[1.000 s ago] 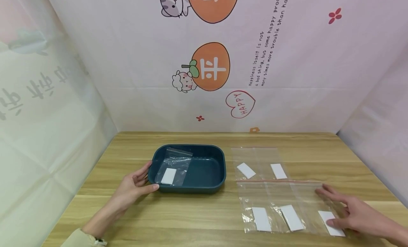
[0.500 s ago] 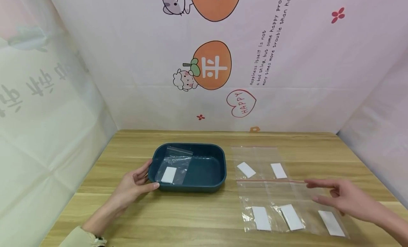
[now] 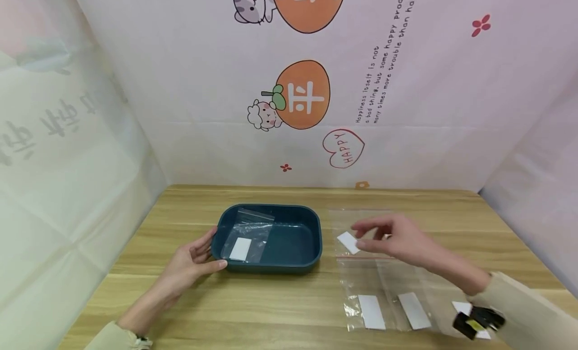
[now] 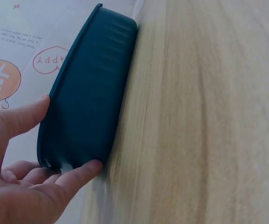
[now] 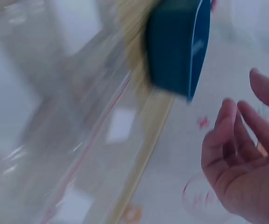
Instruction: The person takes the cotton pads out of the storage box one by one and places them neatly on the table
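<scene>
My left hand (image 3: 187, 262) grips the left end of a dark teal rectangular container (image 3: 289, 267), thumb at the rim and fingers along the end wall. Inside the container's left half lies a clear zip bag (image 3: 255, 234) with a white rectangular piece (image 3: 241, 249) in it. Over the back row of clear zip bags (image 3: 340, 219), my right hand (image 3: 393, 237) hovers with loosely bent fingers and nothing between them. Its fingertips overlap a white piece (image 3: 347, 242) in the back left bag. In the right wrist view, thumb and fingers stand apart.
In front lies another row of clear zip bags (image 3: 352, 284) with red seal lines, holding white pieces (image 3: 372, 312); the right sleeve (image 3: 519, 305) partly covers the rightmost. All rest on a wooden table (image 3: 253, 315). Printed cloth (image 3: 203, 154) walls the back and sides.
My right hand has lifted off the front right bag and moved left and back, over the back row of bags. My left hand stays on the container, which has not moved.
</scene>
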The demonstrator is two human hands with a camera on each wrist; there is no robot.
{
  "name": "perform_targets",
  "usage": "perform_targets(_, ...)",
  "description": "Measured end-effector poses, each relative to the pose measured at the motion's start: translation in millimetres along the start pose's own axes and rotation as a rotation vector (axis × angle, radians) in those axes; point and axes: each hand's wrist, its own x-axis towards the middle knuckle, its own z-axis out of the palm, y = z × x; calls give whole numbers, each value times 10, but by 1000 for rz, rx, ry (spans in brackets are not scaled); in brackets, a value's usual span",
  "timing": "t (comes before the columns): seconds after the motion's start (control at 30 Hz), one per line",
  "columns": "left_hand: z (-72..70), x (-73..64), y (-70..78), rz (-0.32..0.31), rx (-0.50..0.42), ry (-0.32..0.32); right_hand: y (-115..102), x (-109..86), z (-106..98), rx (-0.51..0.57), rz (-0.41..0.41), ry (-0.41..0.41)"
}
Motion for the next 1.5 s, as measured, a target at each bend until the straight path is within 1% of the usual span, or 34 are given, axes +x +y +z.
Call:
perform_targets(0.07, -4, 0, -5, -1, -1, -5, -102, 179, 130, 10, -21, -6)
perform_targets(0.23, -26, -13, -1, -4, 1, -1, -307, 636, 483, 34, -26, -19)
perform_targets(0.37, -22, -13, 7, -1, -5, 4, -411, 933, 770, 40, 30, -24)
perform_targets(0.5, -2, -7, 3, 0, -12, -2, -477, 1122, 1045, -2, 78, -34)
perform_targets(0.6, 11, -4, -5, -3, -11, -5, -482, 1213, 1217, -51, 82, -57)
perform_targets(0.77, 9, 0, -2, -10, -17, 0, -450, 1331, 1432, -63, 64, -81)
perform_targets(0.9, 13, 7, -2, -8, -24, 3, -422, 1410, 1552, -78, 95, -81)
perform_targets(1.13, 20, 7, 6, 6, -16, -6, -405, 1493, 1658, -87, 193, -82)
perform_targets(1.23, 15, 4, 4, 3, -15, 2, -404, 1516, 1689, -97, 202, -85)
perform_targets(1.4, 7, 2, 0, -5, -19, 0, -403, 1532, 1724, -111, 191, -107)
perform_targets(1.5, 5, 4, 4, -9, -18, -3, -399, 1533, 1738, -120, 190, -106)
